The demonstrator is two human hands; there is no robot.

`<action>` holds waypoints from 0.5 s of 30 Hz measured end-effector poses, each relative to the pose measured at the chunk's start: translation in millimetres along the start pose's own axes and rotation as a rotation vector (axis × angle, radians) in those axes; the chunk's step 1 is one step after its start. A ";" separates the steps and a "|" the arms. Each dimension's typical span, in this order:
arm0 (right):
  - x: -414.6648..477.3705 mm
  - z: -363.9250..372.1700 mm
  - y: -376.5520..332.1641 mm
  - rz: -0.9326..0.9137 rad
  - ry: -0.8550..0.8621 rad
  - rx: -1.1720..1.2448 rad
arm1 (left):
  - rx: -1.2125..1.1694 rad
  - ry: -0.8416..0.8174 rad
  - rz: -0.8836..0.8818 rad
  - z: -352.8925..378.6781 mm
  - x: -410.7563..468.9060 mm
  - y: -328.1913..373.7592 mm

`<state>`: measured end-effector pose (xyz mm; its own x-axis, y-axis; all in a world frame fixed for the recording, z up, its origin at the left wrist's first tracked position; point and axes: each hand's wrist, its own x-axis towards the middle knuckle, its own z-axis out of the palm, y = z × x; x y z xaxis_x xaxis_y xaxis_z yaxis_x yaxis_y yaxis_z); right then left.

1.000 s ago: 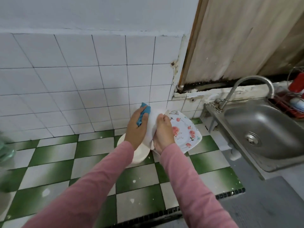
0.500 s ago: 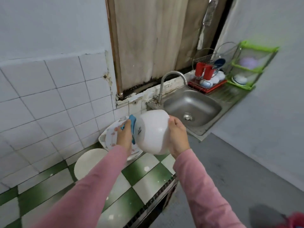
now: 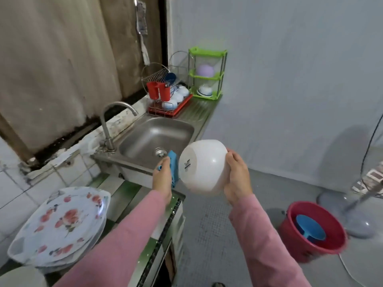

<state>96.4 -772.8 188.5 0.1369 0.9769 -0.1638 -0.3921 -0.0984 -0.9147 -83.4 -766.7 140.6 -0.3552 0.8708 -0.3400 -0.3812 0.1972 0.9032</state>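
Note:
My right hand (image 3: pixel 238 179) grips the rim of a white bowl (image 3: pixel 204 166), held in the air with its underside turned toward me and a small label showing. My left hand (image 3: pixel 162 180) holds a blue cloth (image 3: pixel 173 168) pressed against the bowl's left side. Both hands hover just in front of the steel sink (image 3: pixel 153 137), past the counter's edge.
A stack of flowered plates (image 3: pixel 60 226) lies on the green-and-white tiled counter (image 3: pixel 124 191) at the left. Behind the sink stand a faucet (image 3: pixel 107 123), a red dish rack (image 3: pixel 170 96) and a green shelf (image 3: pixel 207 73). A red bucket (image 3: pixel 313 233) and a fan base (image 3: pixel 352 214) stand on the floor at the right.
The view has swung right, away from the tiled wall toward the sink. The bowl, wiped over the plates a second ago, is now carried right, in front of the sink.

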 end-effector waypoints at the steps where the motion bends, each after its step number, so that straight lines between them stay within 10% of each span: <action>1: 12.1 -9.7 -6.6 -0.006 0.016 0.015 | 0.008 -0.019 0.000 17.5 7.9 -2.6; 15: 253.7 -82.5 -124.1 -0.151 -0.074 0.108 | -0.064 -0.046 0.103 292.0 167.0 20.0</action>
<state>254.8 -528.4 229.9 0.1359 0.9907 0.0031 -0.4681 0.0670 -0.8812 99.0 -485.9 178.3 -0.3564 0.9050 -0.2322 -0.3983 0.0776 0.9139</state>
